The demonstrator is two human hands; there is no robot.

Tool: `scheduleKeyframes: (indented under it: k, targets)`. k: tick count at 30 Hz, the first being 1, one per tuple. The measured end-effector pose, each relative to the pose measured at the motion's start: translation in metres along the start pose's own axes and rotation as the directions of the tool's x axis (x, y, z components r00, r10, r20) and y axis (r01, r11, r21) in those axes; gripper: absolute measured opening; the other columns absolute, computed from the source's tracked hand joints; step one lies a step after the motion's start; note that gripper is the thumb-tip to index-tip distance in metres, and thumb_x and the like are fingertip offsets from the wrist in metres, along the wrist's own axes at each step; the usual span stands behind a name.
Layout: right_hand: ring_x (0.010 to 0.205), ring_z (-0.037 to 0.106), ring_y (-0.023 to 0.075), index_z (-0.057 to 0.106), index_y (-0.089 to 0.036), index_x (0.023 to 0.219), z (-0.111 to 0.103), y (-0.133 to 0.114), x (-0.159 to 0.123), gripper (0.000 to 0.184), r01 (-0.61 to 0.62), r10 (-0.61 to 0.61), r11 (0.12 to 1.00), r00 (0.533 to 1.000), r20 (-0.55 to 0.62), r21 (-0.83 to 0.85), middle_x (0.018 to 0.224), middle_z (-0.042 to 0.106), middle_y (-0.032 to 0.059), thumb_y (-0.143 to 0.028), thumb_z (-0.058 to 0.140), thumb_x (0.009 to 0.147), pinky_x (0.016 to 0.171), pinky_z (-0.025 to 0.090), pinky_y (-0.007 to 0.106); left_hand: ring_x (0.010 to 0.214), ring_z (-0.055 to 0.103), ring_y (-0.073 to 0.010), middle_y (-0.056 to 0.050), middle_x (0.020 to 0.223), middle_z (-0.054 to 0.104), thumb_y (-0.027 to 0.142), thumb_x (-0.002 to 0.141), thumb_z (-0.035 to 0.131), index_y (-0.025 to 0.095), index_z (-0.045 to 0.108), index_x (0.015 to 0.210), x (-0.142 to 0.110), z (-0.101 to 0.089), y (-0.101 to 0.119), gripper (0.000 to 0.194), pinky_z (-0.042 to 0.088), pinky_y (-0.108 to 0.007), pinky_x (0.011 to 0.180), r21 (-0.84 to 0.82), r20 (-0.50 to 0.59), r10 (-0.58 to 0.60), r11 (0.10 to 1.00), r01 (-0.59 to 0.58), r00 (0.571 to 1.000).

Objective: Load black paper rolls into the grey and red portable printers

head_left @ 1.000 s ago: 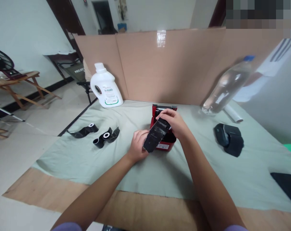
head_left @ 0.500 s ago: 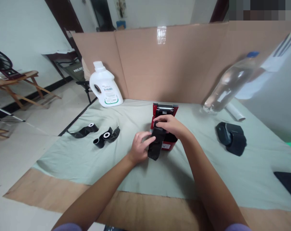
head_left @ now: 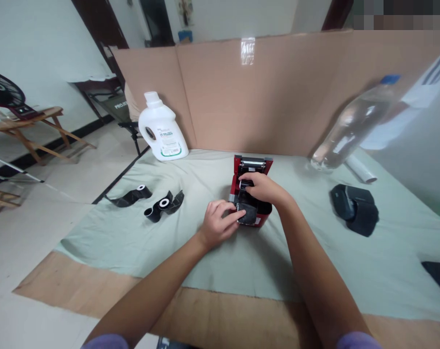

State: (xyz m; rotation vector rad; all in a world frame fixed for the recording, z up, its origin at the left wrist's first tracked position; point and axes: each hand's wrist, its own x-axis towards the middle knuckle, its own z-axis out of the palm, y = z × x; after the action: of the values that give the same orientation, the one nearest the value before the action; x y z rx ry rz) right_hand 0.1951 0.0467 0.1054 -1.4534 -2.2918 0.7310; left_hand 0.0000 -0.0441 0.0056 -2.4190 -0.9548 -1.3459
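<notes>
A small red and black printer (head_left: 265,219) sits on the cloth with its lid raised. My right hand (head_left: 261,188) grips a black paper roll (head_left: 244,184) inside the printer's open body, partly hiding it. From the roll a black strip (head_left: 247,216) runs toward me and hangs over the printer's front edge. My left hand (head_left: 220,222) holds that strip at its left side, with one finger lying across it.
Two loose black rolls (head_left: 164,203) (head_left: 140,190) lie to the left. A white jug (head_left: 165,131) and a clear bottle (head_left: 351,128) lean by the cardboard screen (head_left: 220,97). On the right are a black device (head_left: 354,208) and a white tube (head_left: 361,170).
The roll has gone down into the printer with my right hand. The strip, which hung in front, now bends over the printer's front, and my left hand has followed it slightly right.
</notes>
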Motion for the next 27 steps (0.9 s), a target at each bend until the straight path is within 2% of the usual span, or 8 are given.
scheduleKeyframes:
  k: [3, 7, 13, 20, 23, 25, 27]
  targets:
    - [0.132, 0.059, 0.0291, 0.068, -0.019, 0.131, 0.003, 0.000, 0.002, 0.050, -0.016, 0.017, 0.997, 1.000, 0.012, -0.080, 0.140, 0.067, 0.0085, -0.003, 0.054, 0.085, 0.114, 0.041, 0.044, 0.100, 0.059, -0.0227, -0.008, 0.105, 0.068, 0.018, 0.093, 0.060, 0.026, 0.074, 0.120, 0.001, 0.001, 0.002, 0.032, 0.045, -0.039, 0.091, 0.018, 0.014, -0.021, 1.000, 0.021, 1.000]
    - [0.134, 0.057, 0.0309, 0.067, -0.021, 0.132, 0.005, -0.002, 0.002, 0.050, -0.030, 0.034, 0.987, 0.999, 0.020, -0.158, 0.139, 0.068, 0.0080, -0.005, 0.053, 0.086, 0.118, 0.032, 0.050, 0.103, 0.058, -0.0235, -0.009, 0.107, 0.067, 0.018, 0.093, 0.062, 0.024, 0.075, 0.117, 0.004, 0.002, 0.007, 0.028, 0.046, -0.040, 0.092, -0.009, -0.020, -0.025, 1.000, 0.025, 0.999]
    - [0.127, 0.060, 0.0328, 0.065, -0.021, 0.130, 0.011, -0.003, 0.004, 0.053, -0.036, 0.046, 0.968, 0.998, 0.035, -0.246, 0.131, 0.071, 0.0103, -0.004, 0.054, 0.082, 0.111, 0.034, 0.049, 0.102, 0.056, -0.0228, -0.009, 0.108, 0.067, 0.018, 0.094, 0.064, 0.023, 0.076, 0.114, 0.010, 0.004, 0.015, 0.024, 0.045, -0.039, 0.092, -0.038, -0.040, -0.057, 0.998, 0.055, 0.998]
    - [0.120, 0.064, 0.0329, 0.071, -0.021, 0.114, 0.016, -0.002, 0.014, 0.041, -0.043, 0.069, 0.960, 0.994, 0.083, -0.278, 0.121, 0.075, 0.0098, -0.005, 0.054, 0.082, 0.111, 0.031, 0.052, 0.101, 0.056, -0.0221, -0.007, 0.104, 0.069, 0.021, 0.096, 0.062, 0.025, 0.079, 0.106, 0.022, 0.004, 0.019, 0.020, 0.043, -0.038, 0.088, -0.056, -0.009, -0.185, 0.981, 0.185, 0.983]
    - [0.116, 0.065, 0.0301, 0.073, -0.023, 0.112, 0.001, -0.006, 0.003, 0.035, -0.017, 0.036, 0.990, 0.990, 0.136, -0.143, 0.121, 0.075, 0.0068, -0.010, 0.054, 0.086, 0.105, 0.041, 0.044, 0.101, 0.057, -0.0222, -0.007, 0.103, 0.070, 0.023, 0.097, 0.061, 0.025, 0.079, 0.105, 0.023, 0.004, 0.019, 0.020, 0.042, -0.038, 0.088, -0.066, -0.001, -0.199, 0.978, 0.199, 0.980]
    - [0.107, 0.067, 0.0268, 0.075, -0.025, 0.109, -0.019, -0.008, -0.011, 0.030, 0.017, -0.026, 0.999, 0.981, 0.191, 0.051, 0.117, 0.076, 0.0043, -0.016, 0.056, 0.088, 0.093, 0.049, 0.037, 0.100, 0.057, -0.0221, -0.007, 0.103, 0.070, 0.023, 0.098, 0.060, 0.026, 0.079, 0.105, 0.022, 0.004, 0.019, 0.020, 0.042, -0.039, 0.088, -0.062, 0.008, -0.200, 0.978, 0.201, 0.980]
    - [0.095, 0.067, 0.0239, 0.077, -0.024, 0.103, -0.040, -0.008, -0.026, 0.023, 0.053, -0.097, 0.972, 0.978, 0.183, 0.231, 0.104, 0.077, 0.0037, -0.025, 0.059, 0.089, 0.083, 0.052, 0.034, 0.099, 0.058, -0.0218, -0.007, 0.103, 0.070, 0.023, 0.098, 0.060, 0.027, 0.079, 0.105, 0.020, 0.004, 0.018, 0.021, 0.042, -0.039, 0.087, -0.048, 0.024, -0.197, 0.979, 0.198, 0.980]
